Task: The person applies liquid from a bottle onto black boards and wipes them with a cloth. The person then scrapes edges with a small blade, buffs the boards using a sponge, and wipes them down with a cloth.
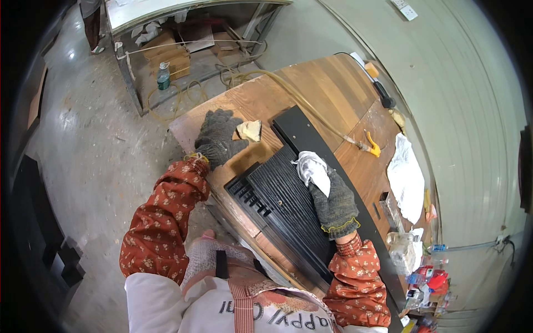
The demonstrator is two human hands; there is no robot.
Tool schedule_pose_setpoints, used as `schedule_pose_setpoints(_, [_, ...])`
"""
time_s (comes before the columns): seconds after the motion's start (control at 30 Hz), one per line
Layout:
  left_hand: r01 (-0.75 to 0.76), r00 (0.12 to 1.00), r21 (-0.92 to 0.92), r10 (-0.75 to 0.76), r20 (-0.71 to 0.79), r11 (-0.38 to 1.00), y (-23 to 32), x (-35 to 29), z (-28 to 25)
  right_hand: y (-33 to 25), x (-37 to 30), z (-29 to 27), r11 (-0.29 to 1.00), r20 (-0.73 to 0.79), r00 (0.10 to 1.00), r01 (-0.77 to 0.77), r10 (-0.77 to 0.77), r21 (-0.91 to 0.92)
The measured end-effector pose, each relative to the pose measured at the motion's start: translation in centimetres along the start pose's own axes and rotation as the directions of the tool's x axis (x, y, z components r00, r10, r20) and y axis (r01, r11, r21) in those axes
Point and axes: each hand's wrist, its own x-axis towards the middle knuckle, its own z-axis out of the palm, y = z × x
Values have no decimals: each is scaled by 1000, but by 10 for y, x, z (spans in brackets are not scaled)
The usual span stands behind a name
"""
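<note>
My right hand [335, 205], in a grey knitted glove, grips a bunched white cloth [312, 168] and presses it on a black panel with a ridged grain [286, 191]. Slots show at the panel's near left end. A long flat black board [355, 194] lies along the panel's right side. My left hand [221, 136], gloved alike, is spread on the wooden table at its left edge and holds nothing visible. Right beside its fingers sits a small pale, dark-edged block [250, 131], whose material I cannot tell.
A hose with a yellow-handled air gun [373, 145] crosses the wooden table [338, 83]. White cloth [405, 177], a metal tube [392, 212] and several bottles [422, 275] line the right side. Beyond stands a workbench [194, 14] with cardboard and a water bottle [163, 76] beneath.
</note>
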Motion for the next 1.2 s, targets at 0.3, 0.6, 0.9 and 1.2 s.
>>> schedule_pose_setpoints(0.3, [-34,990,-614,-59,-131,789,-20,-17,-11,6,2,5,994,-34,997,65,-68,-83])
schedule_pose_setpoints(0.6, [-134,977,-63,122,-176,989,1,-18,-43,-4,2,-2,996,-6,1000,-7,6,-84])
schedule_pose_setpoints(0.9, [-258,930,312,148,336,914,17,31,-66,-8,7,4,997,-18,997,78,-78,-1])
schedule_pose_setpoints(1.2, [103,994,-989,-58,97,109,10,-48,-92,-6,9,8,993,-58,992,107,-110,-50])
